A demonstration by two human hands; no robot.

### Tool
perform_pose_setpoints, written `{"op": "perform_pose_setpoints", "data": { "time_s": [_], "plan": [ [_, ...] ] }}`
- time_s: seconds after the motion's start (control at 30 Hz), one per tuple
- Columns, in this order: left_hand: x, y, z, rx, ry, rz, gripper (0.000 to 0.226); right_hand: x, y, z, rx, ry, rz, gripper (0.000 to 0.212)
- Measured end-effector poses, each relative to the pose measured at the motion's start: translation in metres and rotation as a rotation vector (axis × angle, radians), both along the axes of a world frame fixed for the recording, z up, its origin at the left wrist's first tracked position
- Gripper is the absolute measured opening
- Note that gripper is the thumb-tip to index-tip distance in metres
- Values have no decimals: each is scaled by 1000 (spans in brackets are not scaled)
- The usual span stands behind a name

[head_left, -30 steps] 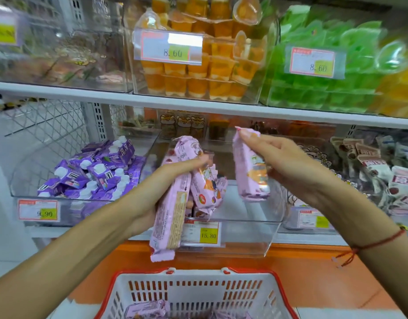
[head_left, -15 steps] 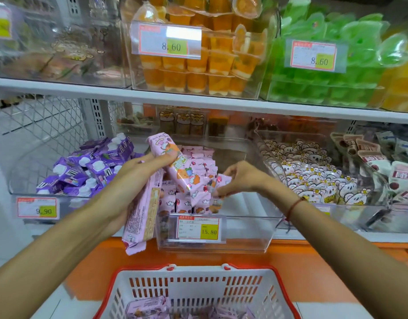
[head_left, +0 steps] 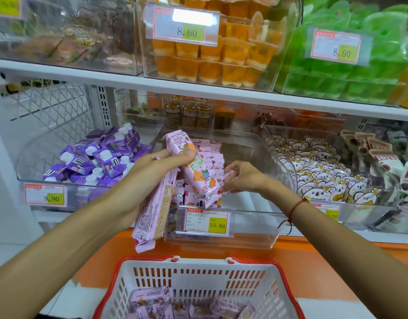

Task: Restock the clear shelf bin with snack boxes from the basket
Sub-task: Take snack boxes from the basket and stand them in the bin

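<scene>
Head view: left hand (head_left: 150, 176) grip clamped on two pink snack boxes (head_left: 193, 171) at clear shelf bin (head_left: 221, 240) front left corner. Right hand (head_left: 242, 178) grip loosely apart, touching boxes stacked inside. More boxes in basket (head_left: 198, 279) below.

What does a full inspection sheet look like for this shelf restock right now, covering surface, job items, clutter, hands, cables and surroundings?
Surface: white shelf with an orange base below.
Job's things: clear bin, tagged 15.80, part filled with upright pink boxes on its left side; basket below holds more.
Clutter: nothing seen.
Hands: left hand grips two pink packs; right hand reaches into the bin, fingertips at the stacked boxes, grip unclear.
Cables: nothing seen; only a red string on the right wrist.
Surroundings: purple cartons left, bear-print packets right, orange jelly cups and green packs above.
</scene>
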State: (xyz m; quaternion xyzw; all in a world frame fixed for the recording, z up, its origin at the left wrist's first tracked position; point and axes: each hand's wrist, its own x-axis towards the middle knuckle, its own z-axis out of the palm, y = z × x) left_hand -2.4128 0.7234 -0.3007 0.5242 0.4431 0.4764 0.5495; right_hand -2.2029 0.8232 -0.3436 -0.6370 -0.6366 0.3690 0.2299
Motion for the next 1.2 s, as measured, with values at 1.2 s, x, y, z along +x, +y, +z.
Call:
{"op": "perform_pose_setpoints", "data": {
  "time_s": [1.2],
  "plan": [
    [7,-2,15,-51,-302,2,48,1,-18,2,139,-158,-3,47]
  ]
}}
